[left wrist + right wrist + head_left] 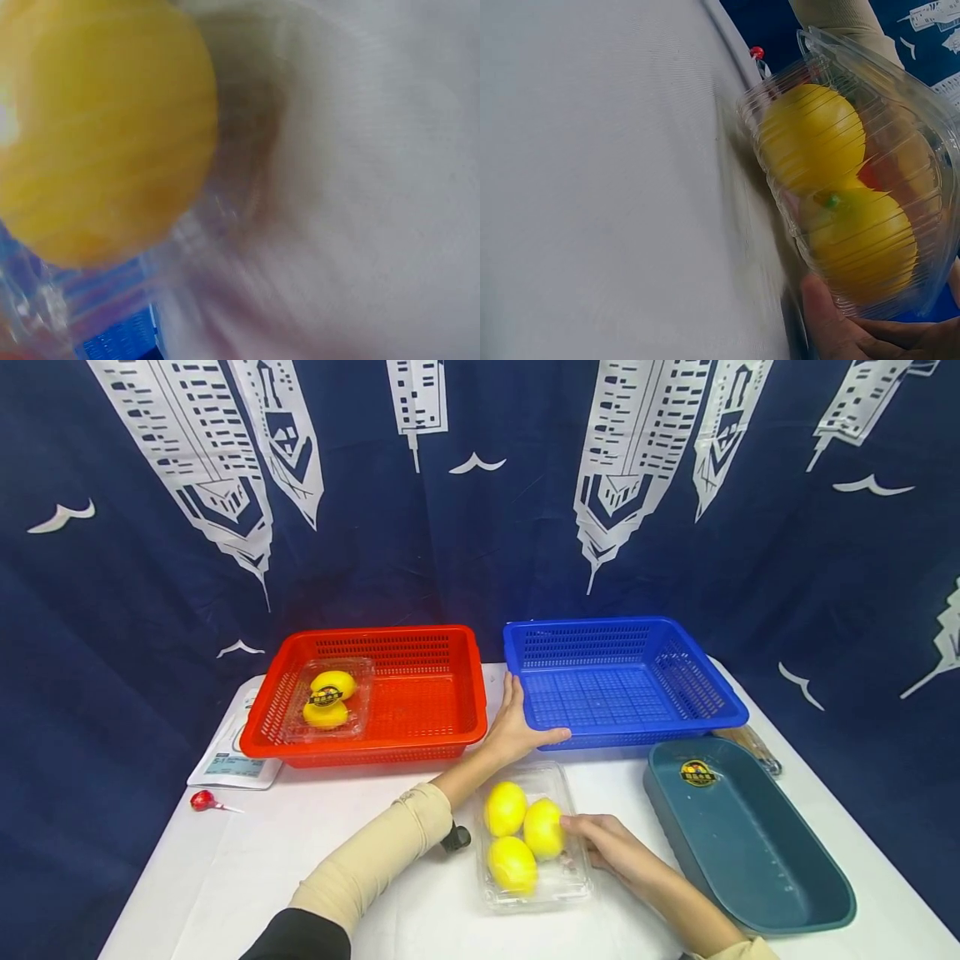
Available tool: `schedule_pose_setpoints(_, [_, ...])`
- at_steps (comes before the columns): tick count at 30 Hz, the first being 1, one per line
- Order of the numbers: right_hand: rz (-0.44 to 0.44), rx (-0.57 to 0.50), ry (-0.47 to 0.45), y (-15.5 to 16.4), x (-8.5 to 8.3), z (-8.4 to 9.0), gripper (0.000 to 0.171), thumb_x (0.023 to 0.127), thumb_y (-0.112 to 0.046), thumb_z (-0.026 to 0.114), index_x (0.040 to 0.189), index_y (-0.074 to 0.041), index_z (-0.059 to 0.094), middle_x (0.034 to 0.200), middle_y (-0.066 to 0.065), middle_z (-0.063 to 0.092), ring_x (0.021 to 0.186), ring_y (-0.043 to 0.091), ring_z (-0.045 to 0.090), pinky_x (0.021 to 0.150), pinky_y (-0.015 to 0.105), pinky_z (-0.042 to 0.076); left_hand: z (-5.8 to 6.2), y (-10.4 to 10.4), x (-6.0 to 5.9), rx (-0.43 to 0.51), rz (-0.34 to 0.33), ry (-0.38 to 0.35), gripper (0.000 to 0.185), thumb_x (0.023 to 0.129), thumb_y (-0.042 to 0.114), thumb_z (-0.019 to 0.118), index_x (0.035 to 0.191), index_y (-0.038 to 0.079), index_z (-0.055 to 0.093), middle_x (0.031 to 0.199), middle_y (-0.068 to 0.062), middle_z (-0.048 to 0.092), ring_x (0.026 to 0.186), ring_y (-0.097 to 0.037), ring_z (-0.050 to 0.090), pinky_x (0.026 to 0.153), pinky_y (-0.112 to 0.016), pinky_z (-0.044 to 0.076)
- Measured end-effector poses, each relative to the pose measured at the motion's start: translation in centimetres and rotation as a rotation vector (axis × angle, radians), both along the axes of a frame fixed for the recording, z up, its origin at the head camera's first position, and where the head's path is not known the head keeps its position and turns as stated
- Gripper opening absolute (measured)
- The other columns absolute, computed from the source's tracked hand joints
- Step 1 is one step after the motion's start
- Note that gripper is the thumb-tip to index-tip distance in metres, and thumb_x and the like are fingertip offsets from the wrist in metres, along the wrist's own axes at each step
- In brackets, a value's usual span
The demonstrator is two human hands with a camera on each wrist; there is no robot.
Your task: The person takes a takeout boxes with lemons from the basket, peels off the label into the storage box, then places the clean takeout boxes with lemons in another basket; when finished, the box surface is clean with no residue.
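Observation:
A clear plastic box [558,885] with three lemons inside is in front of the person. In the head view, the right hand [611,847] holds the box by its right side; its thumb and fingers [825,319] lie around one end in the right wrist view. Two lemons [862,240] show through the ribbed wall there. The left hand [517,727] reaches beyond the box, fingers and thumb spread at the near left corner of the blue basket [600,693]. Whether it touches the basket, I cannot tell. One blurred lemon [105,135] fills much of the left wrist view.
A red basket [412,747] stands at the back left, holding another clear box [360,685] with yellow fruit. To the right is a dark green tray [757,835] with a round sticker. A red lollipop [202,800] and a white packet [236,768] lie on the left.

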State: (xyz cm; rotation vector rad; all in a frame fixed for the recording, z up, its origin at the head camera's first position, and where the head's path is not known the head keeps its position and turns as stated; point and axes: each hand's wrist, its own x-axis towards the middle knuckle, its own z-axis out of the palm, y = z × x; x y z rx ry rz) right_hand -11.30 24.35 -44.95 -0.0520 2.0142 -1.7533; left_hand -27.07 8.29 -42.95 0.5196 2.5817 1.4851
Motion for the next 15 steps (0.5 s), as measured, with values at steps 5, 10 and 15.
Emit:
schedule_pose_setpoints(5, [0.010,0.003,0.005,0.5,0.7,0.4,0.062,0.099,-0.034,0.048,0.131,0.019,0.047,0.116,0.012,0.067,0.101,0.015,0.063,0.090,0.030,0.056,-0.3,0.0,0.1,0.019,0.019,0.009,0.127,0.069,0.052,0.082,0.157,0.013,-0.001,0.166,0.001,-0.010,0.152,-0.029,0.015,0.121,-0.049,0.025])
schedule_pose_setpoints(10, [0.011,0.030,-0.004,0.9,1.2,0.8,0.063,0.099,-0.035,0.047,0.132,0.018,0.047,0.124,0.016,0.064,0.106,0.015,0.061,0.095,0.035,0.055,-0.8,0.2,0.2,0.069,0.041,0.014,0.127,0.068,0.051,0.083,0.158,0.015,0.001,0.166,0.007,-0.010,0.152,-0.027,0.015,0.121,-0.049,0.025])
schedule_pose_setpoints(15, [0.014,0.040,-0.018,1.4,1.5,1.1,0.059,0.099,-0.034,0.047,0.129,0.016,0.051,0.116,0.010,0.065,0.104,0.014,0.060,0.093,0.033,0.055,-1.0,0.3,0.0,0.096,0.041,0.028,0.126,0.068,0.049,0.084,0.158,0.015,0.002,0.166,0.004,-0.008,0.152,-0.027,0.015,0.120,-0.049,0.026])
